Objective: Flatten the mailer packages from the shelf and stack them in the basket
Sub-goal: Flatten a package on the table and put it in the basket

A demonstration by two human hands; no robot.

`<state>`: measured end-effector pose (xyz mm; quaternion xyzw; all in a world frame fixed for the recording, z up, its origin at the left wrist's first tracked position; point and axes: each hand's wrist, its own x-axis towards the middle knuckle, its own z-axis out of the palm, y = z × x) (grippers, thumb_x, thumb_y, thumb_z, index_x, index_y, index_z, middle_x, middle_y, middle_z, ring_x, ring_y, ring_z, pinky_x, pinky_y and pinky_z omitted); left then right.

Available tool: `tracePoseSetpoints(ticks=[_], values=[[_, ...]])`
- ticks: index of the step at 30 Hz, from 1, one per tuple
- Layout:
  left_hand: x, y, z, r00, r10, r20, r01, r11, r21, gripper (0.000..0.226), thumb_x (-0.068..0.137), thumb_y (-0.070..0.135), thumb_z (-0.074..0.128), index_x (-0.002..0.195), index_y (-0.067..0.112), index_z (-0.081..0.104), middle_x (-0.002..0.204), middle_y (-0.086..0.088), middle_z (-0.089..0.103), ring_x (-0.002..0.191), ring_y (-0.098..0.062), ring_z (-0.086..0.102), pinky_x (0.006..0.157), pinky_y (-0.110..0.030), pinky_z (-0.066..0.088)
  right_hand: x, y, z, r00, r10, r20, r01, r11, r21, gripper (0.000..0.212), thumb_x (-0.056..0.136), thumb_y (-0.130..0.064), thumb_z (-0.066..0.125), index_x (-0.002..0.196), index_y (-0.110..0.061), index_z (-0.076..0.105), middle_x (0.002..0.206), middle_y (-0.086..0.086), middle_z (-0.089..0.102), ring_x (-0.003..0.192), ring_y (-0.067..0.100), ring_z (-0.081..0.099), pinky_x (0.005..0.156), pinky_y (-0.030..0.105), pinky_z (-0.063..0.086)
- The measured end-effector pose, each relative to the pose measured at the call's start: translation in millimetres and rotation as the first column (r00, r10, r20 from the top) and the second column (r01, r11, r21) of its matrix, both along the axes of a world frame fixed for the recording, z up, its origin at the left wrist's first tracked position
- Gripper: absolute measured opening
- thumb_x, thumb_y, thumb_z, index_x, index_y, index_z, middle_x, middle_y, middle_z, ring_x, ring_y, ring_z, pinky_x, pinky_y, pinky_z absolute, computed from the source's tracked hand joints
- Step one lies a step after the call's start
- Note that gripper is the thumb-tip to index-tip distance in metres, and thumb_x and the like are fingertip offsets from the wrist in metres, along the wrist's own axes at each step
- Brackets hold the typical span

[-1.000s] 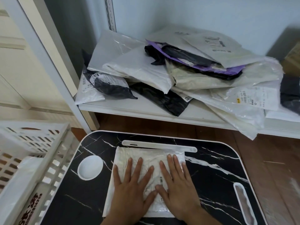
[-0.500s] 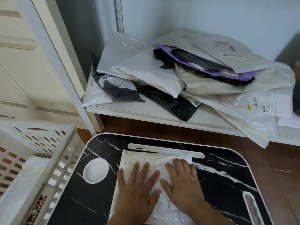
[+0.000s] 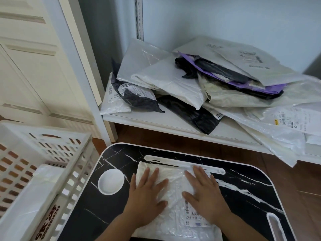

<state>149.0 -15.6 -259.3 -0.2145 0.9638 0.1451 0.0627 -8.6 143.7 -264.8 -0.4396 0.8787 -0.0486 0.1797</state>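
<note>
Soft, even, cool daylight; source not visible. Wall (image 3: pixel 225 18) reads pale blue; grey shadow in corner behind shelf post (image 3: pixel 139 16) and at far right. Dim under shelf (image 3: pixel 156 125). Mild glare on clear plastic mailers (image 3: pixel 271 134) and on white basket (image 3: pixel 22 202) rim, near overexposed. Wide-angle bend: door (image 3: pixel 34 66) and post lean at left edge. Hands (image 3: pixel 206 197) slightly soft; label print unreadable.
</note>
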Motion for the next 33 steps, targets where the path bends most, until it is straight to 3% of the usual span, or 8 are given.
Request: tracePoseSetpoints(ticks=[2,4,8,12,15,27,30,33], values=[[2.0,-4.1,11.3,0.964,0.255,-0.076,-0.237,0.953,0.188,0.07,0.091,0.041,0.057,0.149,0.042,0.017,0.159,0.012,-0.01,0.148,-0.02,-0.005,0.119,-0.037,0.009,4.6,5.9,13.0,0.98,-0.197,-0.04,0.195,0.979,-0.057,0.088,0.082,-0.08,0.029,0.153,-0.033,0.008,0.16,-0.002,-0.003,0.147,0.021,-0.002,0.12,0.037,0.012],[9.6,-6.4,19.5,0.854,0.501,-0.141,-0.452,0.849,0.273,0.081,0.082,0.029,0.071,0.149,0.03,0.024,0.156,0.003,0.017,0.139,-0.02,0.026,0.11,-0.031,0.032,11.9,9.0,21.2,0.886,-0.46,-0.061,0.453,0.886,-0.1,0.092,0.079,-0.067,0.059,0.149,-0.019,0.023,0.148,0.007,0.024,0.136,0.023,0.024,0.11,0.034,0.032],[19.8,-3.8,36.9,0.697,0.708,0.109,-0.654,0.567,0.501,0.064,0.079,0.023,0.075,0.133,0.012,0.044,0.123,-0.005,0.054,0.098,-0.017,0.055,0.083,-0.027,0.046,18.1,9.4,26.6,0.686,-0.701,0.194,0.709,0.704,0.04,0.09,0.068,-0.05,0.08,0.136,-0.005,0.04,0.13,0.013,0.048,0.117,0.026,0.05,0.098,0.035,0.046],[27.8,-14.0,57.1,0.643,0.721,0.26,-0.663,0.354,0.66,0.044,0.085,0.015,0.069,0.127,0.011,0.056,0.095,-0.001,0.06,0.072,-0.011,0.056,0.059,-0.021,0.043,23.7,3.1,35.9,0.422,-0.751,0.507,0.82,0.555,0.14,0.068,0.064,-0.022,0.088,0.118,0.002,0.054,0.112,0.016,0.063,0.1,0.03,0.063,0.089,0.039,0.052],[39.7,-40.3,85.3,0.643,0.741,0.194,-0.621,0.356,0.698,0.046,0.085,0.014,0.07,0.129,0.017,0.055,0.098,0.0,0.062,0.083,-0.014,0.06,0.071,-0.024,0.049,33.2,-14.2,52.1,0.248,-0.599,0.761,0.843,0.52,0.134,0.033,0.068,0.002,0.083,0.096,0.003,0.065,0.09,0.017,0.07,0.082,0.032,0.067,0.068,0.04,0.054],[246.9,-209.7,163.7,0.404,0.906,0.129,-0.51,0.107,0.853,0.035,0.074,0.014,0.078,0.106,0.006,0.066,0.098,-0.013,0.073,0.088,-0.031,0.071,0.086,-0.045,0.056,153.7,-221.1,136.6,0.351,-0.103,0.931,0.555,0.823,-0.118,0.016,0.081,0.002,0.071,0.095,-0.006,0.067,0.095,0.012,0.072,0.087,0.026,0.069,0.071,0.038,0.056],[292.3,-223.9,138.3,0.324,0.913,0.247,-0.5,-0.056,0.864,0.034,0.075,0.009,0.076,0.108,0.008,0.065,0.097,-0.012,0.074,0.085,-0.029,0.072,0.076,-0.039,0.059,184.7,-274.6,119.6,0.415,-0.098,0.904,0.525,0.837,-0.15,0.016,0.078,0.003,0.075,0.088,-0.008,0.068,0.097,0.014,0.072,0.089,0.031,0.069,0.082,0.047,0.056],[321.4,-230.8,103.1,0.065,0.943,0.326,-0.286,-0.296,0.911,0.023,0.082,0.004,0.07,0.103,-0.001,0.063,0.088,-0.016,0.073,0.062,-0.022,0.072,0.05,-0.03,0.058,212.3,-316.3,91.6,0.491,-0.127,0.862,0.511,0.843,-0.166,0.017,0.076,-0.003,0.078,0.088,-0.011,0.07,0.099,0.013,0.072,0.089,0.033,0.069,0.084,0.052,0.055]])
